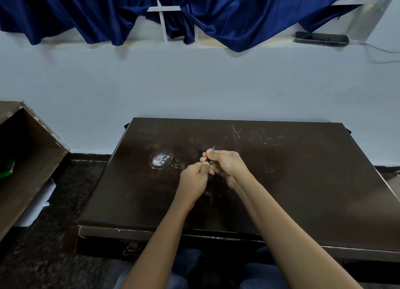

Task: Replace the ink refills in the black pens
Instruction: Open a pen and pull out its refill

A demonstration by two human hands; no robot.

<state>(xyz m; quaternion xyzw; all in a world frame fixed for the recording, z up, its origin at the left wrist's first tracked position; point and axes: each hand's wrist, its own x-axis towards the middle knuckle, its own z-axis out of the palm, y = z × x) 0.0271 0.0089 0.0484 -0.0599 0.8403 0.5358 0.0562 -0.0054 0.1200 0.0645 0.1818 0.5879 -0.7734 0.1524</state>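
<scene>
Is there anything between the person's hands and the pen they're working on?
Nothing visible stands between them. The left hand and the right hand both grip the black pen over the dark brown box top. A small blue tip pokes out past the right hand's fingers.

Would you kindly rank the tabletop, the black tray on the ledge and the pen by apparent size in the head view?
1. tabletop
2. black tray
3. pen, partly hidden; the tray sits farther away.

Bare forearms (pixel 166 230), blue trousers (pixel 186 261), possibly denim
</scene>
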